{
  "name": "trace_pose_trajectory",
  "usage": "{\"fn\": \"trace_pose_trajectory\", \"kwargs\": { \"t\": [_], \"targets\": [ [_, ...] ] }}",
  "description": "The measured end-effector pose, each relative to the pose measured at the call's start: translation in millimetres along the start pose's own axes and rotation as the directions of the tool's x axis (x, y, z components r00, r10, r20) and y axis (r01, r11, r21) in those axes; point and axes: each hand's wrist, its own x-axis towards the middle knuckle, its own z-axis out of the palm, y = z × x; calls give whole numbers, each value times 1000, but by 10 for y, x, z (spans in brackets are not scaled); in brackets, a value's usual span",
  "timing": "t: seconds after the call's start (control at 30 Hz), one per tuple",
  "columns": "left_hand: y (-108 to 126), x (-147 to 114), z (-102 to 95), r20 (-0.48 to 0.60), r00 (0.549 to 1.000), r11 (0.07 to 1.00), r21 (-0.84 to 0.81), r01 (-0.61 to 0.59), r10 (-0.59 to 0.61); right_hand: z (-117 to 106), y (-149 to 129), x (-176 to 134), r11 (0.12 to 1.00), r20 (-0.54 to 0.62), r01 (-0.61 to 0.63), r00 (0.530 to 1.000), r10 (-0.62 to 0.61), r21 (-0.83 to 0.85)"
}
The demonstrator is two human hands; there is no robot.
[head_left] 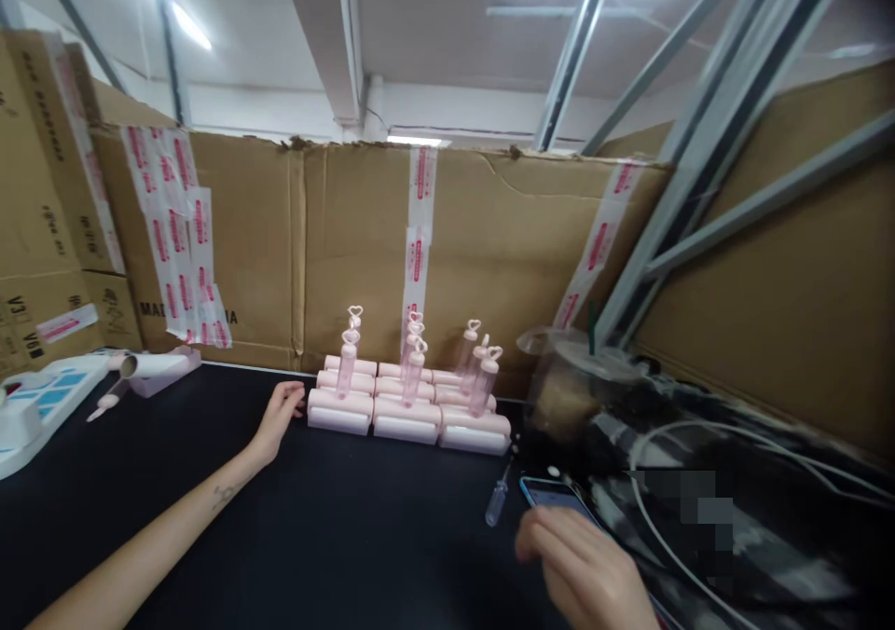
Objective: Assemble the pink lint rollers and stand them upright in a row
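Note:
My left hand (281, 417) is just left of a block of pink-and-white roller-shaped pieces (406, 417), its fingers loosely extended and nothing visible in them. The pieces lie in close rows on the black table. Several clear pink tubes with heart-shaped tops (482, 380) stand upright on them. At the lower right, my right hand (591, 565) is seen from the back, fingers bent and slightly blurred; its fingertips and palm are hidden. It overlaps the near end of a phone (556, 494); whether it touches the phone I cannot tell. A small screwdriver with a clear handle (497, 502) lies nearby.
A lidded plastic cup with a straw (566, 392) stands right of the rows, beside dark plastic and a white cable (638, 481). At left lie a white-and-blue power strip (60, 397) and another pink piece (164, 369). Taped cardboard (356, 239) walls the back.

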Motion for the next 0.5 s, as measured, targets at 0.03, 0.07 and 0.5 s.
{"fn": "trace_pose_trajectory", "kwargs": {
  "t": [0.03, 0.07, 0.5],
  "targets": [
    [36, -30, 7, 9, 999, 998, 52, -39, 39, 58, 26, -27, 999, 73, 14, 997, -11, -41],
    [80, -63, 12, 28, 997, 991, 103, -81, 79, 111, 64, -56, 995, 150, 25, 989, -11, -93],
    [423, -261, -39, 453, 868, 878, 310, -365, 201, 381, 52, -225, 974, 597, -217, 774, 211, -63]
  ]
}}
